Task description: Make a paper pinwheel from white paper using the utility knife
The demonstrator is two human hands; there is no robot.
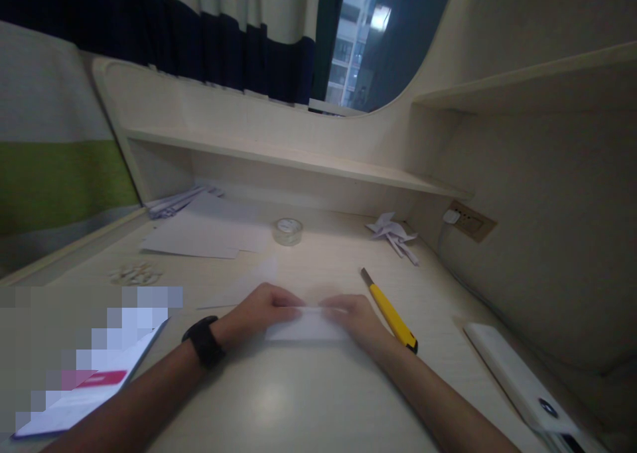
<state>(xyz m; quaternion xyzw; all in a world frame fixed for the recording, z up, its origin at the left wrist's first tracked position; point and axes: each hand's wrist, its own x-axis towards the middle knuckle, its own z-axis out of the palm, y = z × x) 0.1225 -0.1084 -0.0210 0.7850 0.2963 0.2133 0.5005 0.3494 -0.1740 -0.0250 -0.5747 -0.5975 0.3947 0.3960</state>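
**Both hands on a small white paper**

The white paper (pixel 304 328) lies flat on the desk (pixel 298 400), between the two wrists. The left hand (pixel 263 310) and right hand (pixel 354 315) curl over its far edge, fingertips nearly meeting. The blur hides whether they pinch or only press. A yellow knife (pixel 391 310) lies just beside the right hand.

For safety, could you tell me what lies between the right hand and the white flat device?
A yellow utility knife, close beside the right hand; then bare desk, in the head view.
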